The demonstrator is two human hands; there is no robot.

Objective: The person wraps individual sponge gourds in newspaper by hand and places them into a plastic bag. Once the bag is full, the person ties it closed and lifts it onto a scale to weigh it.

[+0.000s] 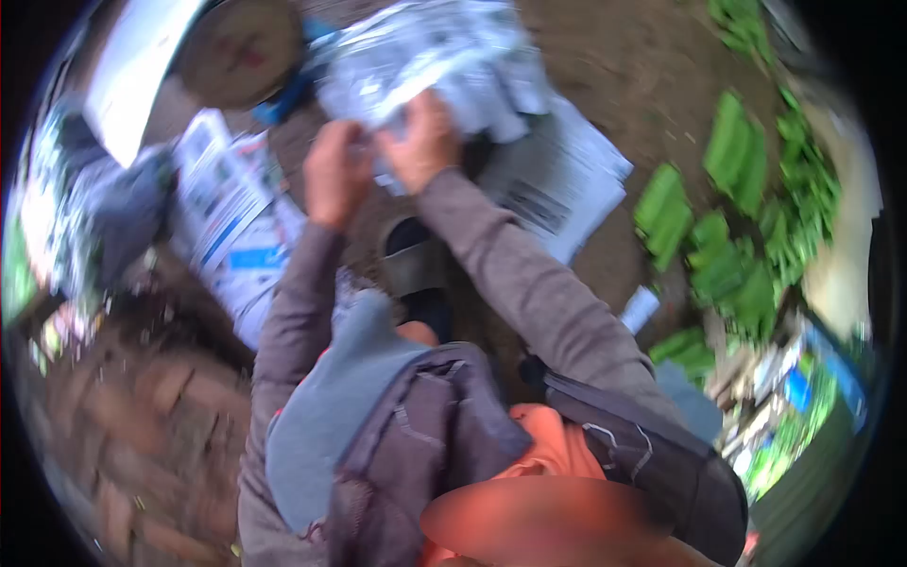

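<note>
A shiny, crinkled clear plastic bag with white contents lies on the ground in front of me. My left hand is closed at its near edge, fingers curled in. Close beside it, my right hand grips the same edge with thumb and fingers. Motion blur hides the exact fingertips. Printed newspaper sheets lie partly under the bag on the right. More newspaper is spread to the left of my left forearm. Below my hands shows a foot in a dark sandal.
Bundles of green leaves lie along the right side. A round, flat-topped object stands at the upper left, near a white panel. Bulging plastic bags sit at far left, above brick paving.
</note>
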